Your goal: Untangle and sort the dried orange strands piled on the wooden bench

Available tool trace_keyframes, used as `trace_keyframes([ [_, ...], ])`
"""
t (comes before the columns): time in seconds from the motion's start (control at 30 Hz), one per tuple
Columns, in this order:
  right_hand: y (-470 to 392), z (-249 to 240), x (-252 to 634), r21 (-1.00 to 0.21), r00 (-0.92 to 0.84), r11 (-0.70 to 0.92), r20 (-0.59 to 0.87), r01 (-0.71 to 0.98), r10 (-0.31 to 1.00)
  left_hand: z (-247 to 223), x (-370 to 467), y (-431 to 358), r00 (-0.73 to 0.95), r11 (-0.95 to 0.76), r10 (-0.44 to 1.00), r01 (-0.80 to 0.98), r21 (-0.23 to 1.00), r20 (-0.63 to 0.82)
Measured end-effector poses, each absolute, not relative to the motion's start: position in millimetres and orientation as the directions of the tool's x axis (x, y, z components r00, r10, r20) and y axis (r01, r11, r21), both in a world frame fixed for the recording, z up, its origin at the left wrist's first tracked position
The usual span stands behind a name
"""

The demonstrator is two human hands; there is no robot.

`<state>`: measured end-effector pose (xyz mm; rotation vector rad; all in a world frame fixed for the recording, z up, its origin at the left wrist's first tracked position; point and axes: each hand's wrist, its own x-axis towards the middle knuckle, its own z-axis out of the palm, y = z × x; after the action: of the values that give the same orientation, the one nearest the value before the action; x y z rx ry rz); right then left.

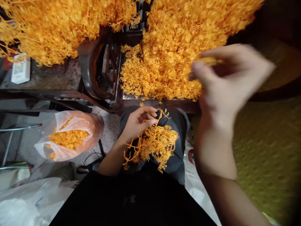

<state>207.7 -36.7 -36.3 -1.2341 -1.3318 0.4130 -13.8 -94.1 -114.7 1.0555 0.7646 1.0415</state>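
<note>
1. Left hand [138, 121]: rests on the lap, fingers curled round the top of a bundle of orange plastic sprigs [152, 142]; the grasp is closed, thumb against fingertips.
2. Bundle of orange plastic sprigs: lies on the dark-clothed lap, below the bench edge, stems fanning down and outward from the left hand. Judged light, thin and springy; the branches look apt to snag on one another and to bend rather than break. Best taken where the stems gather, near the hand, not by the loose tips.
3. Right hand [225, 84]: raised in front of the heap, blurred by motion; thumb and forefinger are pinched together, seemingly on a small orange piece [209, 61], though the blur leaves the piece itself unclear.
4. Heap of orange pieces [169, 56]: piled on the dark bench [150, 103], just behind the right hand; tangled, loose.
5. Second heap [54, 28]: upper left, well apart from both hands.
6. Clear plastic bag [70, 135]: on the floor to the left of the lap, open, partly filled with orange pieces.
7. White carton [20, 69]: on the bench at far left.
8. Yellow-green textured surface [268, 147]: to the right.
</note>
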Motion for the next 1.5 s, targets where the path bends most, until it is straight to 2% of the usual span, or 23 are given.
trace_keyframes([
  [0.13,-5,-39,192,-0.672,-0.026,0.32,0.409,0.667,0.912,-113,-16,-97,0.337,0.12,0.941,-0.283,0.952,-0.018],
  [0.2,-18,-34,199,-0.63,-0.074,0.304,0.364,0.714,0.928,-111,-19,-100,0.318,0.119,0.947,-0.251,0.961,-0.035],
  [0.27,-47,-27,210,-0.668,-0.156,0.285,0.247,0.688,0.956,-109,-21,-103,0.307,0.121,0.95,-0.215,0.969,-0.051],
  [0.3,-63,-25,215,-0.721,-0.283,0.29,0.134,0.63,0.95,-109,-21,-104,0.309,0.12,0.95,-0.198,0.973,-0.054],
  [0.37,-90,-25,220,-0.791,-0.549,0.321,-0.022,0.521,0.836,-108,-20,-105,0.32,0.107,0.946,-0.167,0.98,-0.049],
  [0.43,-106,-32,220,-0.826,-0.668,0.336,-0.066,0.453,0.741,-108,-19,-105,0.339,0.1,0.94,-0.145,0.984,-0.045],
  [0.6,-108,-48,222,-0.891,-0.526,0.24,0.001,0.385,0.85,-101,-22,-107,0.434,0.175,0.893,-0.092,0.98,-0.118],
  [0.77,-105,-43,225,-0.917,-0.525,0.288,0.107,0.277,0.844,-90,-19,-112,0.585,0.248,0.773,0.075,0.966,-0.244],
  [0.93,-113,-55,213,-0.869,-0.34,0.329,0.203,0.369,0.918,-93,0,-111,0.47,0.268,0.843,0.055,0.962,-0.262],
  [1.03,-116,-63,207,-0.832,-0.244,0.355,0.273,0.425,0.931,-94,5,-110,0.476,0.34,0.829,-0.009,0.941,-0.294],
  [1.17,-116,-66,199,-0.833,-0.268,0.374,0.282,0.408,0.921,-95,10,-112,0.545,0.429,0.773,-0.068,0.901,-0.327],
  [1.33,-112,-70,180,-0.83,-0.227,0.406,0.341,0.384,0.912,-99,17,-112,0.469,0.32,0.854,-0.133,0.938,-0.226],
  [1.5,-107,-68,185,-0.833,-0.272,0.384,0.293,0.398,0.917,-100,12,-112,0.37,0.322,0.895,-0.151,0.935,-0.248],
])
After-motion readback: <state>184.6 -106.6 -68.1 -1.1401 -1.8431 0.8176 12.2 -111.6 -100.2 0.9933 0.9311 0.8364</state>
